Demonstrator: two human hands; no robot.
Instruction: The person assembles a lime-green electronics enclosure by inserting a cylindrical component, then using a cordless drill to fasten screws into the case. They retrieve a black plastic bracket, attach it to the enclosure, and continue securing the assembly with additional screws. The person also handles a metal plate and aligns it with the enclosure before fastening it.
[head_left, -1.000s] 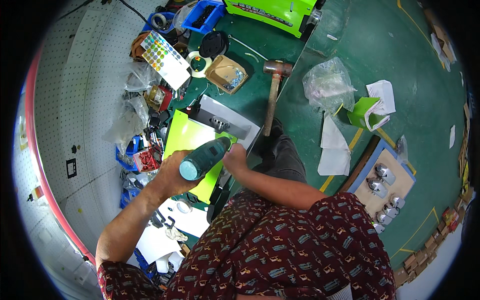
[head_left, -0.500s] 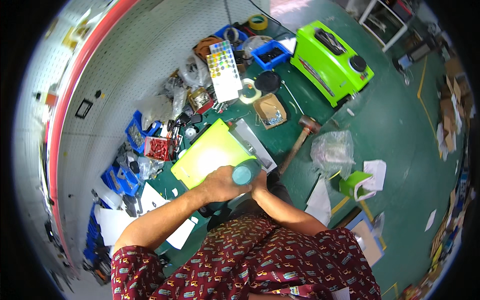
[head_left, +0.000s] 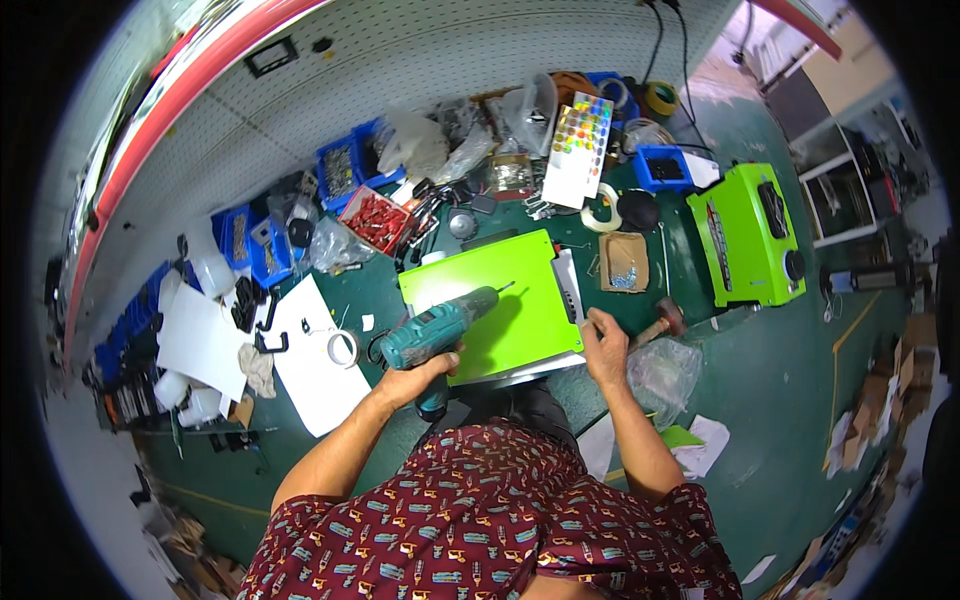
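My left hand (head_left: pixel 418 381) is wrapped round the handle of a teal power drill (head_left: pixel 440 328). Its bit points to the right, over the bright green sheet-metal casing (head_left: pixel 520 310) lying on the bench in front of me. Beside the casing's right edge is my right hand (head_left: pixel 605 348), fingers curled together near the corner. What those fingers pinch, if anything, is too small to make out. A white part with dark slots (head_left: pixel 568 285) shows along the casing's right side.
A second green machine (head_left: pixel 745 235) stands at the right. Nearby lie a hammer (head_left: pixel 670 316), a cardboard tray of screws (head_left: pixel 624 262) and a plastic bag (head_left: pixel 663 376). Behind the casing are a box of red parts (head_left: pixel 376 218) and blue bins (head_left: pixel 340 170). A tape roll (head_left: pixel 342 348) rests at left.
The drill has swung from upright at the casing's right edge to lying over its left part, with my left hand. My hands have parted. The whole view has turned.
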